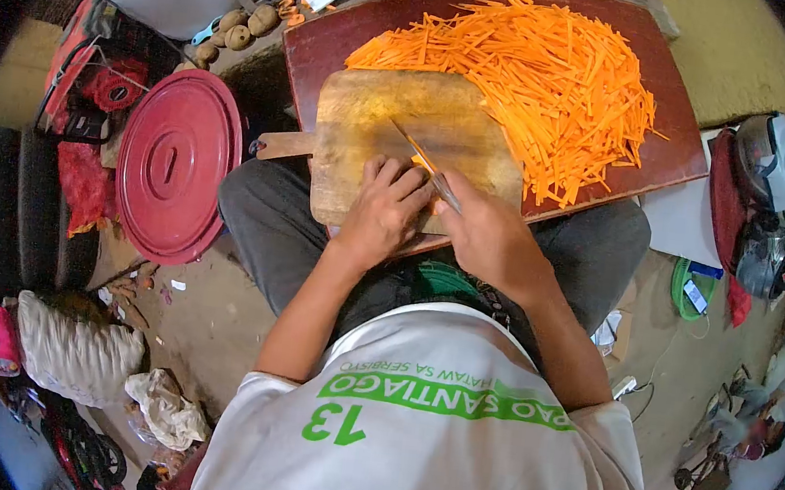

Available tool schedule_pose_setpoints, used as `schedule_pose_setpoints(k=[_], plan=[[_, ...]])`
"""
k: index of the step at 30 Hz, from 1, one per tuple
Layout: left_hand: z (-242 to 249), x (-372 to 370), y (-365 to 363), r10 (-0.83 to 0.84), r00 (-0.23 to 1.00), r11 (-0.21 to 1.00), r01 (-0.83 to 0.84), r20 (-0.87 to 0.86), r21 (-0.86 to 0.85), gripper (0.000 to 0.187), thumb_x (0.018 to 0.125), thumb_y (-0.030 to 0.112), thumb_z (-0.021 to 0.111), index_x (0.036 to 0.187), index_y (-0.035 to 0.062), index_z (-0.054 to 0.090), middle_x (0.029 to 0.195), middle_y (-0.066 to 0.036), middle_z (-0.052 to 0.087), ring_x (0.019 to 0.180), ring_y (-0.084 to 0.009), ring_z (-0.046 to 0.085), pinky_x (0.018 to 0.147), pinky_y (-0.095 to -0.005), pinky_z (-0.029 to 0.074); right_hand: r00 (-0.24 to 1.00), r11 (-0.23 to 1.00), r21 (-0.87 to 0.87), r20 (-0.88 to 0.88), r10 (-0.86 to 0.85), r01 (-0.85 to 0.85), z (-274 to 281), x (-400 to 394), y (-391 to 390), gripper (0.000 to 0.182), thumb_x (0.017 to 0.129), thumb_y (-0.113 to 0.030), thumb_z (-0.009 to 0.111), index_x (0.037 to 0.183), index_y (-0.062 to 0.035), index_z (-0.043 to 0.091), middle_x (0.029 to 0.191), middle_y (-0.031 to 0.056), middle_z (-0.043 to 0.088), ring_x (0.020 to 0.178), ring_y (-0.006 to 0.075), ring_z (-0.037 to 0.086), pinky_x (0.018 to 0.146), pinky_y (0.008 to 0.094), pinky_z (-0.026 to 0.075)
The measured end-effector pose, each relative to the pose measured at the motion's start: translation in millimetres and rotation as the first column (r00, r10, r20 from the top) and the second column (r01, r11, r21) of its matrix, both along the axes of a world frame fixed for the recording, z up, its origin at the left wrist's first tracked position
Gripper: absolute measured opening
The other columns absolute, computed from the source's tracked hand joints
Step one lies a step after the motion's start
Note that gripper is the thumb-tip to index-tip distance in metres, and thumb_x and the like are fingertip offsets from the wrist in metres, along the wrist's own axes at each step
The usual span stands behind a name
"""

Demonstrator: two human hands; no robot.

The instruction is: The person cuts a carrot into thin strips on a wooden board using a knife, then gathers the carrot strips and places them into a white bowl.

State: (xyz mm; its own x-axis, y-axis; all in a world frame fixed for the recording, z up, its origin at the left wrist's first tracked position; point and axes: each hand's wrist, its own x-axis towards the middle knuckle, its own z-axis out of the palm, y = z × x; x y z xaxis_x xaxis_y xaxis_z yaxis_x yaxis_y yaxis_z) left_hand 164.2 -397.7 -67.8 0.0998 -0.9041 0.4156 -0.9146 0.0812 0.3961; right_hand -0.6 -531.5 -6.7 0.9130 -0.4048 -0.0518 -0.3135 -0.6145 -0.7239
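The left hand [385,208] lies knuckles-up on the wooden cutting board [367,127], fingers curled in a pinching grip on a small carrot piece [417,162]. The right hand [482,231] has its grip wrapped tight on a knife [421,157] — the blade's long axis runs diagonally, tip pointing up-left across the board, beside the heap of carrot strips [544,79].

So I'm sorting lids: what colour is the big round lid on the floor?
Dark red, the round lid, seen in the head view.

A bare concrete floor [212,322] holds a red lid [176,165], stacked tyres [28,207] and scattered bags.
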Motion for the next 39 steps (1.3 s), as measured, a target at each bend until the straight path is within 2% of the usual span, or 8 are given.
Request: schedule_pose_setpoints(k=[6,12,15,18,21,27,34,39], plan=[[-4,0,1,0.012,1.000,1.000,-0.013,-0.022,-0.029,0.041,0.076,0.009,0.078,0.117,0.0030,0.076,0.114,-0.010,0.066,0.114,-0.0330,0.061,0.107,-0.0543,0.042,0.973,0.980,0.156,-0.214,-0.092,0.127,43,-48,21,0.036,0.107,-0.017,0.061,0.139,-0.0012,0.055,0.104,0.0321,0.071,0.096,0.0550,0.068,0.079,0.0596,0.054],[-8,3,0,-0.007,0.999,0.998,0.005,-0.032,-0.056,0.036,0.075,0.008,0.079,0.110,0.0036,0.078,0.112,-0.010,0.066,0.113,-0.0320,0.062,0.108,-0.0552,0.042,1.000,0.998,-0.055,-0.001,-0.006,0.006,-1,5,10,0.033,0.105,-0.017,0.063,0.132,0.0007,0.054,0.099,0.0290,0.072,0.096,0.0513,0.072,0.078,0.0598,0.056],[-7,1,-1,0.000,0.999,0.998,-0.002,-0.042,-0.064,0.035,0.075,0.007,0.079,0.110,0.0038,0.078,0.111,-0.010,0.066,0.113,-0.0315,0.062,0.108,-0.0553,0.041,0.994,1.000,-0.004,0.107,0.005,-0.004,-7,1,4,0.030,0.107,-0.018,0.062,0.130,-0.0013,0.054,0.094,0.0279,0.071,0.093,0.0518,0.071,0.076,0.0612,0.056],[-6,1,0,0.010,0.998,0.997,-0.013,-0.055,-0.072,0.037,0.075,0.008,0.078,0.112,0.0038,0.078,0.111,-0.010,0.066,0.112,-0.0310,0.062,0.109,-0.0554,0.041,0.993,0.982,0.183,-0.117,-0.022,0.043,31,-29,10,0.028,0.108,-0.019,0.061,0.131,-0.0034,0.054,0.093,0.0292,0.070,0.092,0.0523,0.071,0.075,0.0617,0.055],[-4,3,2,0.010,0.998,0.998,-0.014,-0.065,-0.064,0.039,0.075,0.008,0.079,0.114,0.0039,0.078,0.111,-0.009,0.066,0.111,-0.0306,0.062,0.109,-0.0551,0.041,0.972,0.984,0.130,-0.218,-0.091,0.121,28,-54,25,0.034,0.107,-0.015,0.061,0.138,-0.0015,0.057,0.104,0.0312,0.070,0.100,0.0521,0.070,0.079,0.0548,0.054],[-10,2,2,0.018,0.998,0.998,-0.022,-0.062,-0.066,0.037,0.077,0.009,0.079,0.114,0.0045,0.078,0.110,-0.008,0.067,0.108,-0.0308,0.062,0.108,-0.0537,0.042,0.996,0.999,0.029,0.078,-0.042,0.040,-7,-6,13,0.034,0.107,-0.014,0.061,0.136,0.0021,0.058,0.106,0.0329,0.069,0.102,0.0539,0.067,0.081,0.0546,0.054],[-9,2,4,0.025,0.997,0.995,-0.032,-0.072,-0.099,0.040,0.076,0.011,0.080,0.116,0.0068,0.078,0.105,-0.009,0.065,0.107,-0.0342,0.062,0.110,-0.0539,0.041,0.975,0.974,0.191,-0.207,-0.084,0.125,35,-46,21,0.034,0.106,-0.018,0.061,0.135,-0.0025,0.055,0.102,0.0324,0.071,0.093,0.0570,0.069,0.080,0.0651,0.054],[-12,4,4,0.016,0.997,0.994,-0.024,-0.077,-0.103,0.040,0.075,0.009,0.080,0.115,0.0063,0.078,0.102,-0.009,0.064,0.107,-0.0343,0.062,0.113,-0.0551,0.040,0.989,0.992,0.090,-0.126,-0.080,0.091,11,-33,28,0.036,0.107,-0.017,0.062,0.139,-0.0010,0.059,0.108,0.0332,0.070,0.101,0.0546,0.067,0.084,0.0563,0.054]])
